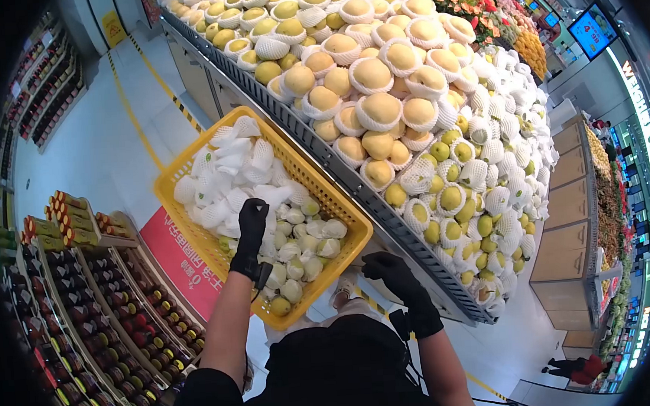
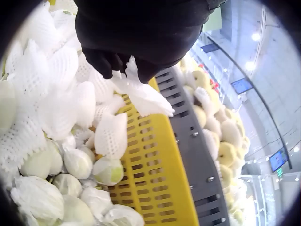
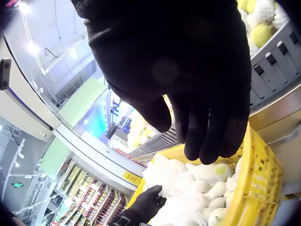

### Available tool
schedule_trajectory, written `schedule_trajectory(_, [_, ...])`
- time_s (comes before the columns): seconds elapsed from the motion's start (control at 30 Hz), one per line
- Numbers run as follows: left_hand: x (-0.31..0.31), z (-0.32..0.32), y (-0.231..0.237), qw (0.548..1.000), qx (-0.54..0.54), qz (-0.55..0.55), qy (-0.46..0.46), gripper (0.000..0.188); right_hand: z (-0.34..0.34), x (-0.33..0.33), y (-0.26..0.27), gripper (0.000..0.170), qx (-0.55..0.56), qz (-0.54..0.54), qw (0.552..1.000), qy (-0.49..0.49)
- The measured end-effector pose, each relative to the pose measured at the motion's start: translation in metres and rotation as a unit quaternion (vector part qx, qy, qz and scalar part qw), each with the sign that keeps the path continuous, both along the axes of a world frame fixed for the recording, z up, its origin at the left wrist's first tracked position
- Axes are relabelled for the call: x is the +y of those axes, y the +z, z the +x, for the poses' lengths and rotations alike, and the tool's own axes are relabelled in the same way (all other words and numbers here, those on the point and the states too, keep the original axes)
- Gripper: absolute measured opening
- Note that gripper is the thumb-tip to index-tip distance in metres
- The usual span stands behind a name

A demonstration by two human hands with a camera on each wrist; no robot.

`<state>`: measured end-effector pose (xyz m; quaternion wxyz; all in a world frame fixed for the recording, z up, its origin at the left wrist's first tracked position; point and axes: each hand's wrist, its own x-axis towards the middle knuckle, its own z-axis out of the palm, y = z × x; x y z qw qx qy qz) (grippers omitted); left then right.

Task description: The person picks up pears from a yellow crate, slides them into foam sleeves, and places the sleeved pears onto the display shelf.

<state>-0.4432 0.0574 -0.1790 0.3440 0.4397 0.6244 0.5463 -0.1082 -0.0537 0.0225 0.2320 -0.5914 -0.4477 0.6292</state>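
Note:
Over the yellow crate (image 1: 317, 175), my black-gloved left hand (image 1: 253, 226) pinches a thin white piece of wrapping (image 2: 143, 98) between thumb and fingers; the wrapping hangs down from the fingertips. Below it, white foam net sleeves (image 1: 237, 160) fill the upper part of the crate. Pale green fruit (image 1: 302, 249), mostly in clear film, lies in the lower part. My right hand (image 1: 396, 273), also gloved in black, holds nothing; its fingers (image 3: 214, 127) hang relaxed beside the crate's right corner.
A grey-edged display stand (image 1: 353, 182) heaped with yellow fruit (image 1: 379, 110) in foam nets runs along the crate's right side. Shelves of jars (image 1: 102, 328) stand at the left. A red floor sign (image 1: 179, 256) lies beside the crate.

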Motion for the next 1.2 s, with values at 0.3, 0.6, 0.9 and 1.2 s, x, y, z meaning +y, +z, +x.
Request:
schedule_trajectory(0.3, [-0.07,0.035,0.103,0.99,-0.04,0.014,-0.136,0.038,-0.076,0.035,-0.037,0.044,-0.061,0.136,0.988,-0.037])
schedule_trajectory(0.6, [-0.104,0.034,0.106,0.988,-0.003,-0.059,-0.141,0.05,-0.096,0.032,-0.058,0.05,-0.006,0.11,0.993,-0.039])
schedule_trajectory(0.9, [-0.115,0.051,0.112,0.974,-0.214,-0.055,-0.047,0.05,-0.113,0.025,-0.068,0.03,0.01,0.109,0.992,-0.064])
schedule_trajectory(1.2, [-0.116,0.035,0.12,0.985,-0.097,-0.123,-0.073,0.031,-0.09,0.037,-0.071,0.03,-0.121,0.207,0.96,0.145])
